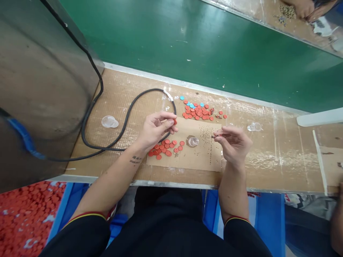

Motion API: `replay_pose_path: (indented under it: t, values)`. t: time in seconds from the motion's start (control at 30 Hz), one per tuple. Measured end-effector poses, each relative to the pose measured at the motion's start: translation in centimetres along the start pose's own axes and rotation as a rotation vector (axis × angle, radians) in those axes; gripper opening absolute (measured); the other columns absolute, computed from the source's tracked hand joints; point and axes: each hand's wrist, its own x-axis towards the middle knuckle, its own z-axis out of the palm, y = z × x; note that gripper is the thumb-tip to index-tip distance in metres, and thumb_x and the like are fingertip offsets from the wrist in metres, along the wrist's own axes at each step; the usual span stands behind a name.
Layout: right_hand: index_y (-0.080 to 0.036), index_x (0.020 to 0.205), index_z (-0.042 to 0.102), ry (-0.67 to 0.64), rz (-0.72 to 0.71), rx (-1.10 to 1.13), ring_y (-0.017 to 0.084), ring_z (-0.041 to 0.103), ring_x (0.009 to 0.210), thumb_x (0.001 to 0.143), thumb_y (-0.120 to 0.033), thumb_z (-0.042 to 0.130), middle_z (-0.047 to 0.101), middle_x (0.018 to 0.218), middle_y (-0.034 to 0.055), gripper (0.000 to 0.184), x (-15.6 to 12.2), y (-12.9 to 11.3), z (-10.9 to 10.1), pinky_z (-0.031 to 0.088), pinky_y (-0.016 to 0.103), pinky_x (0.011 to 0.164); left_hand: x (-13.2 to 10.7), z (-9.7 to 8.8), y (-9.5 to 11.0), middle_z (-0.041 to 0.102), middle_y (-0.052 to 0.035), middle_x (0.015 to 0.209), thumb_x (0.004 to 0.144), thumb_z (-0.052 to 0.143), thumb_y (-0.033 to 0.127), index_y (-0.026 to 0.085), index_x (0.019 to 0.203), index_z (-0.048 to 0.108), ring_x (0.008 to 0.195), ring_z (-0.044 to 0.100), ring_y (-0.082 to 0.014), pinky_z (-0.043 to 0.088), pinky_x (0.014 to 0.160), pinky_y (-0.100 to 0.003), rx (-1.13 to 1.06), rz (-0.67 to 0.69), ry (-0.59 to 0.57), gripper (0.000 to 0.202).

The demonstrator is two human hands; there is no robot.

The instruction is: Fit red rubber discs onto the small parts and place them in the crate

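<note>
My left hand (158, 130) is closed in a pinch on a red disc (175, 121), held above the cardboard sheet. My right hand (233, 142) is also pinched, over the sheet's right edge; a thin, dark, partly reddish piece (215, 136) shows at its fingertips, too small to name. Tiny brass-coloured parts (206, 134) are scattered on the cardboard sheet (187, 162) beside that hand. Between my hands stands a small clear cup (192, 141). Several loose red discs (168, 153) lie below my left hand. Behind the sheet is a pile of red discs (198, 113) with some blue discs (191, 105).
A black cable (128, 117) loops across the left of the table. Clear plastic pieces lie at left (109, 121) and right (254, 127). A green partition (182, 46) runs behind. Another person's hands (305, 9) are beyond it. Red discs fill a blue bin (60, 210) below left.
</note>
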Motion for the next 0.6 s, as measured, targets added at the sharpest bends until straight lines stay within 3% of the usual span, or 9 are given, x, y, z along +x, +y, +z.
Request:
replay_pose_path:
  t: [0.1,0.23,0.5,0.6]
  values:
    - [-0.029,0.1,0.081,0.007,-0.02,-0.025,0.016,0.081,0.072,0.085,-0.023,0.091,0.083,0.086,-0.0019,0.019,-0.18,0.1,0.05,0.071,0.026,0.064,0.29,-0.24,-0.42,0.076,-0.0011,0.077,0.062,0.104,0.033,0.019,0.083,0.081,0.066,0.074,-0.0099,0.06,0.062,-0.016,-0.12,-0.071,0.062,0.033]
    - [-0.03,0.098,0.082,-0.013,-0.01,-0.065,0.017,0.082,0.078,0.085,-0.017,0.089,0.084,0.088,-0.0016,0.019,-0.23,0.18,0.09,0.071,0.027,0.07,0.37,-0.3,-0.41,0.079,-0.0035,0.081,0.059,0.103,0.024,0.017,0.081,0.083,0.072,0.075,-0.0104,0.062,0.071,-0.016,-0.188,-0.121,0.106,0.031]
    - [-0.028,0.095,0.082,-0.013,0.011,-0.129,0.019,0.082,0.083,0.088,-0.02,0.085,0.084,0.089,0.0005,0.011,0.04,-0.01,0.07,0.072,0.032,0.074,0.45,-0.03,-0.3,0.08,-0.003,0.081,0.063,0.095,0.011,0.016,0.081,0.082,0.067,0.07,-0.0068,0.057,0.067,-0.016,-0.217,-0.142,0.165,0.023]
    - [-0.029,0.104,0.08,0.001,0.001,-0.137,0.017,0.08,0.079,0.083,-0.019,0.088,0.084,0.098,0.0007,0.024,0.02,-0.05,-0.04,0.071,0.031,0.07,0.44,-0.12,-0.34,0.081,-0.003,0.083,0.068,0.092,0.01,0.016,0.082,0.082,0.067,0.07,-0.0059,0.057,0.067,-0.014,-0.218,-0.105,0.137,0.018]
